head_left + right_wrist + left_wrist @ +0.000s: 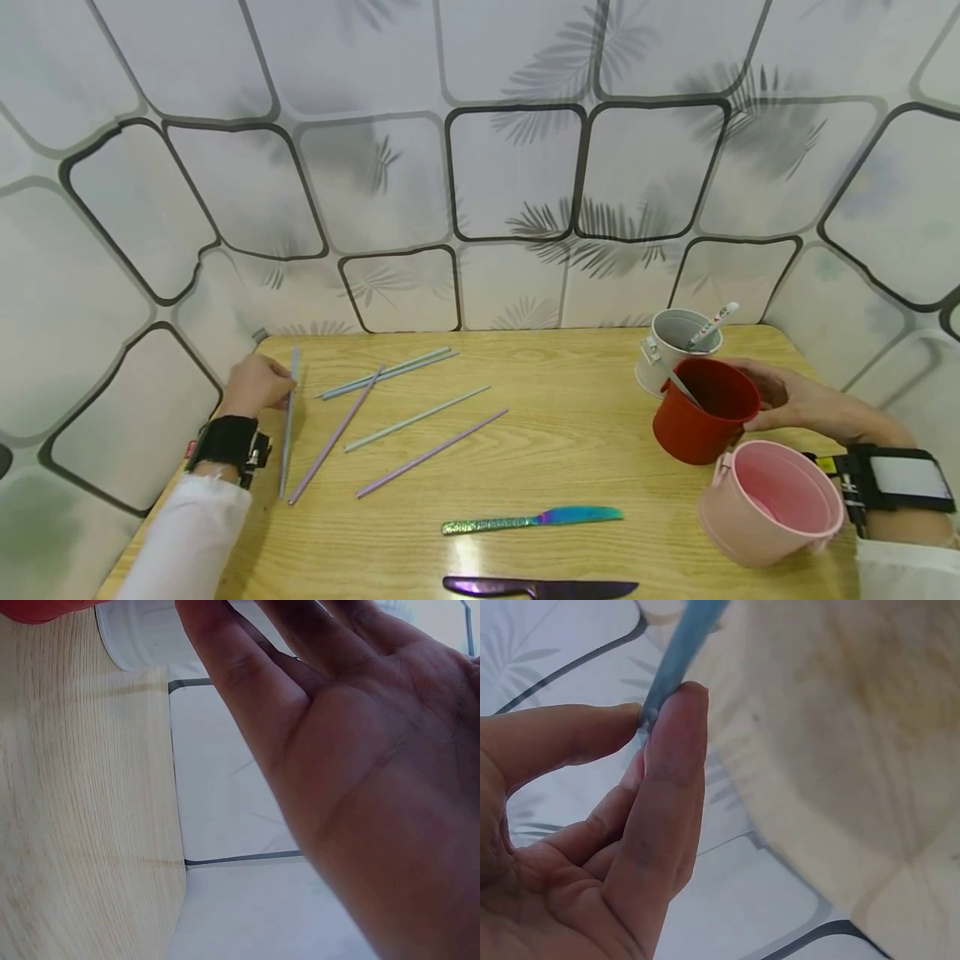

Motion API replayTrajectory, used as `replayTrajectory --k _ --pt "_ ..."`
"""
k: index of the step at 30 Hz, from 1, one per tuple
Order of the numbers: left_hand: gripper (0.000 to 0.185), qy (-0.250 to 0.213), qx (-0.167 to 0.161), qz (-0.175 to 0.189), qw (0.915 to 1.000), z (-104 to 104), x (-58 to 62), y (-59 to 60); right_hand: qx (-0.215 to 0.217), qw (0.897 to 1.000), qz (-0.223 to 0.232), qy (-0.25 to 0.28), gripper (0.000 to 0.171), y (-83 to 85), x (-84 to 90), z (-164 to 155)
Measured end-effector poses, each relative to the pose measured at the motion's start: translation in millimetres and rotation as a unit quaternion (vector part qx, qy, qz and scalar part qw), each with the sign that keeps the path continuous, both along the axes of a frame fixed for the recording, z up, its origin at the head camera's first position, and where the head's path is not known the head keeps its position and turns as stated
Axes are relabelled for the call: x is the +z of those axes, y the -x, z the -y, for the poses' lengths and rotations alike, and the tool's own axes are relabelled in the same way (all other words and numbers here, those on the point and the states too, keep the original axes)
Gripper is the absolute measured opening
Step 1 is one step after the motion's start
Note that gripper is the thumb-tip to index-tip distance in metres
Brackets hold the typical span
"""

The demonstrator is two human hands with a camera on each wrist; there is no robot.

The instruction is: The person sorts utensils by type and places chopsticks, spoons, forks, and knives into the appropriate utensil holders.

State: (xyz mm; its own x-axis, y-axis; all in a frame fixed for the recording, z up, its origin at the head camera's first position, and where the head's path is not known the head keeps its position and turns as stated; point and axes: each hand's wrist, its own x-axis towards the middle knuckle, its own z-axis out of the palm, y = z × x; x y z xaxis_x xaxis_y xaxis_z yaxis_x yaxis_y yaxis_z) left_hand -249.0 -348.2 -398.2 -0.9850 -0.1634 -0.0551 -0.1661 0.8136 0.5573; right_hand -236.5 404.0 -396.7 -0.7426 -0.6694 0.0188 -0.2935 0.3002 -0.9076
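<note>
At the table's left edge my left hand [258, 383] pinches a translucent blue straw [287, 442] between thumb and fingertips. The left wrist view shows the pinch close up, with the straw [676, 664] rising from the fingertips [682, 705]. On the right side, my right hand [806, 404] curls round the right side of a red bucket [693, 437], thumb at the near side and fingers at the far side. A flat pale strip [678, 385] leans over the red bucket's rim. In the right wrist view only a corner of the red bucket [45, 609] shows.
Several purple, green and blue straws [336, 437] lie just right of my left hand. A white bucket [648, 379] holding a marker [712, 325] stands behind the red one, a pink bucket [750, 525] in front. A rainbow knife [577, 515] and a dark purple knife [577, 589] lie near the front.
</note>
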Motion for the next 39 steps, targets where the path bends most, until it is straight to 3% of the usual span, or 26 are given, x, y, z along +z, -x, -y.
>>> replayTrajectory --k 4,9,15,21,25,30,39 --pt "0.026 -0.018 0.017 -0.022 0.9995 -6 8.8 0.4 -0.011 1.000 -0.001 -0.003 0.066 -1.3 0.3 0" --pt "0.024 0.005 0.024 -0.087 0.9959 -15 20.2 -1.7 -0.017 1.000 0.004 -0.012 0.066 -1.4 0.6 0" --pt "0.023 0.043 0.036 -0.201 0.9779 -31 38.9 -9.8 -0.011 1.000 0.000 -0.012 0.068 -0.9 1.2 2" --pt "0.020 0.024 0.034 -0.260 0.9647 -59 61.2 -19.3 0.001 1.000 -0.003 -0.003 0.069 -1.0 1.7 2" --pt "0.018 0.007 0.013 -0.305 0.9523 -82 72.7 -25.1 0.004 1.000 -0.007 0.000 0.069 -1.0 1.9 2" --pt "0.017 -0.029 -0.021 -0.348 0.9369 -109 78.8 -32.4 0.007 1.000 -0.008 0.003 0.068 0.1 1.0 1" --pt "0.017 -0.093 -0.103 -0.420 0.8968 -157 88.9 -41.6 -0.006 1.000 -0.002 -0.006 0.067 -0.2 0.3 0"
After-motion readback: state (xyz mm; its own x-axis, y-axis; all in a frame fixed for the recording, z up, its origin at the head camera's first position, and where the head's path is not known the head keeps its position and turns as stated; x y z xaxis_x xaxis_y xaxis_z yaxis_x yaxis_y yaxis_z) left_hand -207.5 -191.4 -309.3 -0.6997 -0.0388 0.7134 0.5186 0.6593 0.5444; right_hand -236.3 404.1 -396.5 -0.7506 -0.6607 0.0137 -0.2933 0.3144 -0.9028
